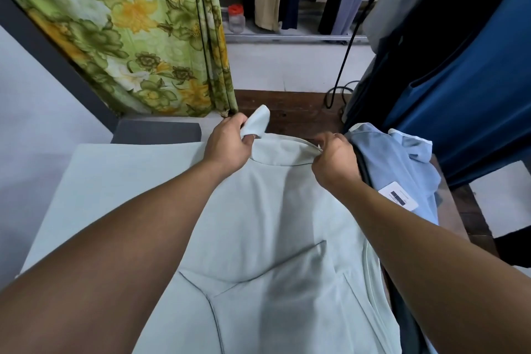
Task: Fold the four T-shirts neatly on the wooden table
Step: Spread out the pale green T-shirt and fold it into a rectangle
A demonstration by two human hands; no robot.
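A pale green T-shirt lies spread over the wooden table, its collar at the far end. My left hand grips a bunched piece of its fabric at the collar's left side, lifted off the table. My right hand pinches the collar rim on the right. A light blue shirt with a white tag lies crumpled just right of my right hand. A dark garment shows under its edge.
A floral green-and-yellow curtain hangs at the far left. Dark blue garments hang at the right, close over the table. A black cable runs down to the table's far edge. A red-lidded jar stands on the ledge behind.
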